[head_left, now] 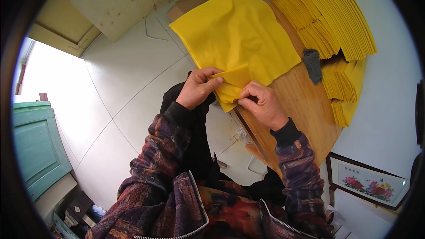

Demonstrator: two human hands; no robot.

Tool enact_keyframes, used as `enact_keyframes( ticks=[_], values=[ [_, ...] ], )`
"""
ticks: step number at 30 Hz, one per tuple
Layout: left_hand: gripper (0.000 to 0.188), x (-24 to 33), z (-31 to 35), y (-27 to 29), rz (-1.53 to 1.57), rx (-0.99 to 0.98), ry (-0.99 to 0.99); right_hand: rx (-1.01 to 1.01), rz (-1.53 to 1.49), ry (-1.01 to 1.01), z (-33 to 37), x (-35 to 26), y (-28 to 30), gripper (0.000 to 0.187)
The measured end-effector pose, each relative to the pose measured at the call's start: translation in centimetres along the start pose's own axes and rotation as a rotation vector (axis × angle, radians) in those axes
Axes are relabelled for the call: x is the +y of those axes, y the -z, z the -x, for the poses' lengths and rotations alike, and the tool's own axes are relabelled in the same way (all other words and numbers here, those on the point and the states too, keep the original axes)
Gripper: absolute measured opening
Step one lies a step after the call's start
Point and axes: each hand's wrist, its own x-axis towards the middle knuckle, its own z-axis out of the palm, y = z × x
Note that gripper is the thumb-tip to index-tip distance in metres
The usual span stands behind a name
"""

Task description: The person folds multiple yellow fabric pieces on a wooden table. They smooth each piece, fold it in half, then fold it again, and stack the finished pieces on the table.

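A large yellow fabric piece (pixel 237 31), soft and felt-like, lies over the near end of a wooden table and hangs past its left edge. My left hand (pixel 199 86) pinches a turned-up flap at its near edge, the thumb on top and the fingers partly hidden behind the cloth. To the right, my right hand (pixel 263 105) grips the same near edge between thumb and curled fingers. A small fold of the cloth stands up between both hands. Whether it is one layer or several, I cannot tell.
Tall stacks of folded yellow fabric (pixel 336 17) stand along the wall side of the wooden table (pixel 301 102). A dark grey cloth (pixel 312 66) lies beside them. A framed flower picture (pixel 367 181) is at the lower right, a green cabinet (pixel 37 146) at the left.
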Motion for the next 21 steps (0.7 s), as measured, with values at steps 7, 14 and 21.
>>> enact_keyframes(
  ticks=[7, 14, 21],
  values=[
    [0.021, -0.1, 0.0, 0.1, -0.008, 0.0, -0.015, -0.032, -0.002, -0.002, -0.5, 0.4, 0.8, 0.013],
    [0.022, 0.0, 0.0, 0.1, -0.055, 0.012, -0.006, 0.106, -0.08, -0.102, -1.0, 0.2, 0.2, 0.021],
    [0.019, 0.3, 0.3, -0.3, -0.062, 0.033, 0.035, 0.392, 0.2, 0.071, -2.1, -0.6, -0.2, 0.015]
  ],
)
